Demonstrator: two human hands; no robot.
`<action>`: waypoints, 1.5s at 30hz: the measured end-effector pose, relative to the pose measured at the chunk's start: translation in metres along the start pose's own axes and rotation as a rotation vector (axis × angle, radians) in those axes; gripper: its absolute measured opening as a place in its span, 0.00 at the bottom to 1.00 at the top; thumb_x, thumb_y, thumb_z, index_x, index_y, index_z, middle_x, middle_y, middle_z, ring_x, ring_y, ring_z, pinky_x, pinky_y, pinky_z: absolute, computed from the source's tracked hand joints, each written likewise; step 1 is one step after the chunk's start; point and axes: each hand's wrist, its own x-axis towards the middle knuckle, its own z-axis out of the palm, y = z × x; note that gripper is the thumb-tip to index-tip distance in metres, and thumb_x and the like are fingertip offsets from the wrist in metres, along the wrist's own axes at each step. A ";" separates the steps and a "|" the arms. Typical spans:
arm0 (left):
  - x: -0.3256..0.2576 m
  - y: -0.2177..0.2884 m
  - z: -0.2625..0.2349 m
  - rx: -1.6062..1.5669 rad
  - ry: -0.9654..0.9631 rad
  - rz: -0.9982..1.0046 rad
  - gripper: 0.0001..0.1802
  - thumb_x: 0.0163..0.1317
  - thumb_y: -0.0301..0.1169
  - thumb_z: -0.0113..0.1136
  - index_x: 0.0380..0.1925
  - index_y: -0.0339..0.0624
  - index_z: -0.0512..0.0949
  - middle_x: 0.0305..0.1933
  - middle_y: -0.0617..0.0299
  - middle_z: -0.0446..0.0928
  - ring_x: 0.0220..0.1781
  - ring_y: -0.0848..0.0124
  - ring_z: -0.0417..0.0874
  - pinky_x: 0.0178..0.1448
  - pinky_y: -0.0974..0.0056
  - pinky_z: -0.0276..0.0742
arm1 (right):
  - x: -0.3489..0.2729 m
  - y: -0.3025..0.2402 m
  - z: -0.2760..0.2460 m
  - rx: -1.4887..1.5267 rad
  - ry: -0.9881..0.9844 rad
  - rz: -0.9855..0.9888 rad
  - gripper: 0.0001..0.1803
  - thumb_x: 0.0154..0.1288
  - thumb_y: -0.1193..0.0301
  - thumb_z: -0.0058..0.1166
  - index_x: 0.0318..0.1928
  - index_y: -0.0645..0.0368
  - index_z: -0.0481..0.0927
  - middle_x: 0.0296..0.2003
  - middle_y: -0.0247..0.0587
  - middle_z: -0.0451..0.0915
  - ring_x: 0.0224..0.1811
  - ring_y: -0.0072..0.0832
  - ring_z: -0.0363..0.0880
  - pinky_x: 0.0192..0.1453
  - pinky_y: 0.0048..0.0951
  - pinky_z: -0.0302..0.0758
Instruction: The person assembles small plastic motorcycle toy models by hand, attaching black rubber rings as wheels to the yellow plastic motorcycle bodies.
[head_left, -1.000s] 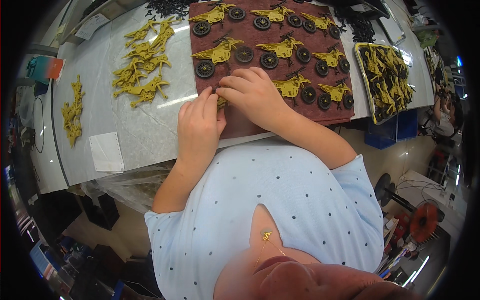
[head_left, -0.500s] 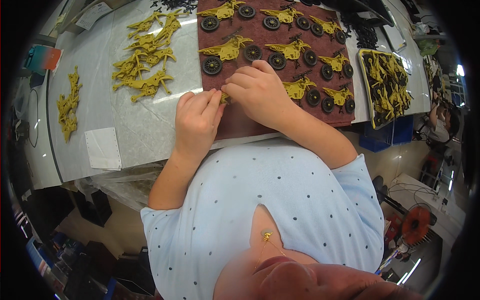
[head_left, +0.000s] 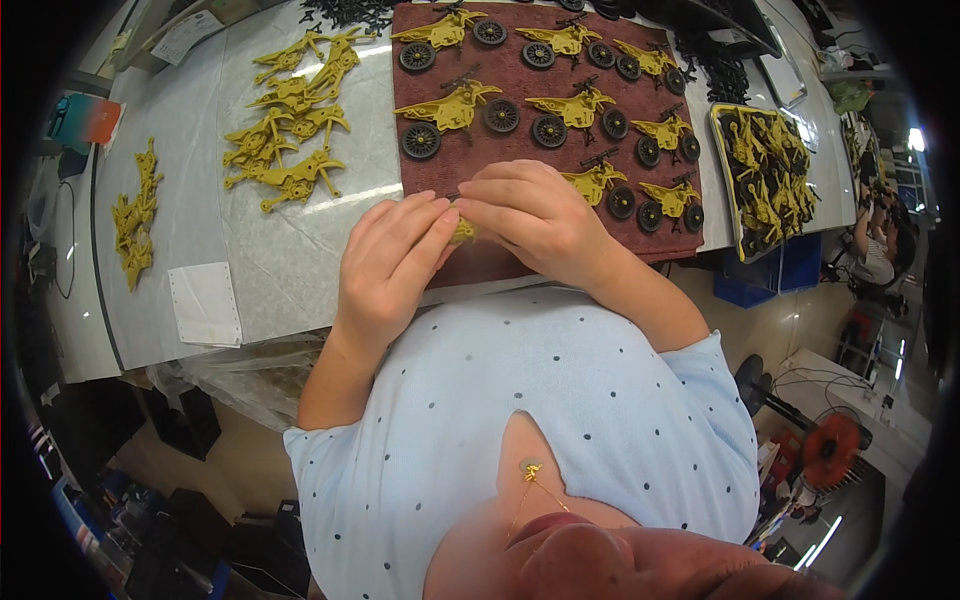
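Observation:
Both hands meet at the near edge of a dark red mat (head_left: 520,255). My left hand (head_left: 385,262) and my right hand (head_left: 530,220) pinch a small yellow toy motorcycle part (head_left: 462,231) between their fingertips; most of it is hidden by the fingers. On the mat beyond stand several assembled yellow toy motorcycles (head_left: 455,105) with black wheels, in rows.
A heap of loose yellow frames (head_left: 290,120) lies on the grey table left of the mat, with more yellow pieces (head_left: 135,215) at the far left. A black tray (head_left: 770,175) full of yellow and black parts stands right. A white paper (head_left: 205,305) lies near the table's front edge.
Both hands stay together on the small yellow part at the mat's near edge; the view has shifted slightly, and the fingers have closed more tightly around the part.

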 end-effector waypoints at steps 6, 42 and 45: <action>-0.001 0.000 0.001 -0.036 0.083 0.155 0.19 0.42 0.20 0.68 0.39 0.29 0.80 0.39 0.48 0.80 0.43 0.56 0.83 0.46 0.58 0.75 | 0.000 -0.008 -0.005 -0.012 0.030 -0.048 0.16 0.45 0.76 0.61 0.39 0.63 0.81 0.39 0.43 0.80 0.42 0.39 0.79 0.43 0.34 0.75; -0.020 0.006 0.009 -0.847 0.220 -0.546 0.14 0.59 0.28 0.63 0.43 0.34 0.77 0.47 0.54 0.80 0.49 0.69 0.80 0.52 0.68 0.76 | -0.004 -0.015 0.001 0.450 -0.039 0.570 0.20 0.52 0.70 0.66 0.47 0.58 0.80 0.37 0.37 0.82 0.38 0.25 0.78 0.41 0.24 0.73; -0.014 0.002 0.002 -0.852 0.151 -0.617 0.14 0.59 0.29 0.63 0.43 0.33 0.77 0.45 0.54 0.81 0.48 0.69 0.80 0.52 0.67 0.76 | -0.007 -0.018 0.002 0.480 -0.035 0.660 0.19 0.54 0.68 0.65 0.47 0.57 0.81 0.33 0.39 0.81 0.34 0.26 0.78 0.37 0.25 0.73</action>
